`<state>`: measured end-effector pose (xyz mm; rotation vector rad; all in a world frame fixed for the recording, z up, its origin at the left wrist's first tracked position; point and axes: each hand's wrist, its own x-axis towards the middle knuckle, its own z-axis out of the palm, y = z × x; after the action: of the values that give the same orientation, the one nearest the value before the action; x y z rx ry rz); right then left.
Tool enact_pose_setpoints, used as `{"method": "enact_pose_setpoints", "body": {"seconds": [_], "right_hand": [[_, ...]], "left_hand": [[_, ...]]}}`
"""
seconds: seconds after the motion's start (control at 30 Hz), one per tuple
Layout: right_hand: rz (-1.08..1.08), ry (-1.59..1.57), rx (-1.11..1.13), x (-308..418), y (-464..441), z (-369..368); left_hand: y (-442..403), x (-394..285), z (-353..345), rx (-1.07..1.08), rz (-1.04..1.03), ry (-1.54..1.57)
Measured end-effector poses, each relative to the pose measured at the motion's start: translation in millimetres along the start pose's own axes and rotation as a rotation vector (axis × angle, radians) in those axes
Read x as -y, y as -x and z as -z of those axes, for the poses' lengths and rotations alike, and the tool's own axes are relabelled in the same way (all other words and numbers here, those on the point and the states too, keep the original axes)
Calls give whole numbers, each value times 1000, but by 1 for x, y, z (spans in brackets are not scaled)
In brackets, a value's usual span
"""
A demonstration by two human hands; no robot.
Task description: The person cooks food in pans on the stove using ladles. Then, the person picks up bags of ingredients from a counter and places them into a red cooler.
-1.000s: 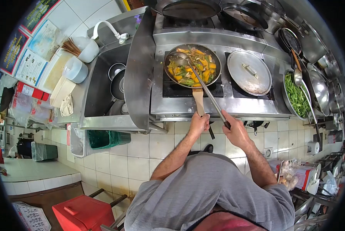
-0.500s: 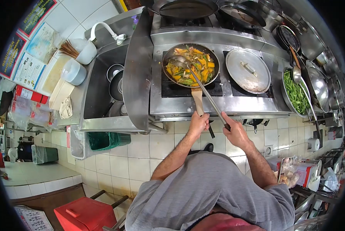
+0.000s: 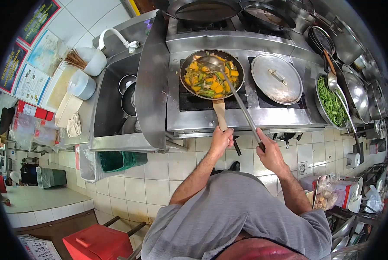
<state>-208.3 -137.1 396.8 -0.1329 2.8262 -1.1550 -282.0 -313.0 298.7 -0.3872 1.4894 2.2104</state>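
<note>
My left hand (image 3: 221, 141) is wrapped round the pale handle of a frying pan (image 3: 242, 82), which sits on the near left burner. Orange chunks, probably squash, and green vegetables (image 3: 215, 86) fill the pan. In my right hand (image 3: 270, 152) is the dark end of a long metal ladle (image 3: 241, 104). Its bowl rests among the food at the upper middle of the pan, facing down, partly over the vegetables. To the right of the pan, a round metal lid (image 3: 277, 89) lies over the neighbouring burner.
A bowl of cut green beans (image 3: 330, 102) stands at the right, with a long-handled ladle across it. Large pans (image 3: 204, 9) occupy the back burners. A steel partition (image 3: 153, 86) separates the stove from a sink (image 3: 109, 91) holding pans. Below the sink are lined bins (image 3: 122, 159).
The ladle bowl has moved right, from the pan's left side to its upper middle. My right hand has shifted slightly right and down. The left hand still grips the pan handle.
</note>
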Motion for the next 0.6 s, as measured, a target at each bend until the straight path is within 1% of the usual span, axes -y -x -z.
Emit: {"method": "enact_pose_setpoints", "body": {"seconds": [0.07,0.1,0.17,0.2,0.23,0.3,0.37,0.43,0.47,0.53,0.57,0.6], "right_hand": [[-65,-84,-23,-3,5,-6],[-62,-85,-29,-4,4,0],[-237,-158,109,-8,6,14],[-153,-84,79,-15,2,18],[-154,-84,76,-20,-3,18],[6,53,-78,-31,-20,14],[14,83,-95,-38,-45,11],[93,56,-153,-46,-72,7],[94,56,-156,-49,-83,3],[118,219,-111,-48,-98,-6],[118,217,-110,-41,-97,-7],[129,340,-74,-33,-93,-6]], "left_hand": [[-1,0,2,67,-23,-4],[-2,-1,1,70,-28,-7],[-1,0,1,45,-27,9],[-1,1,2,47,-26,6],[-3,3,3,54,-18,5],[-3,2,3,58,-18,6],[-2,2,2,59,-39,-8],[-1,1,2,52,-45,-11],[-1,1,1,45,-47,-11],[-2,2,2,50,-47,-15],[-2,2,3,53,-45,-20],[-3,3,3,53,-43,-22]]}}
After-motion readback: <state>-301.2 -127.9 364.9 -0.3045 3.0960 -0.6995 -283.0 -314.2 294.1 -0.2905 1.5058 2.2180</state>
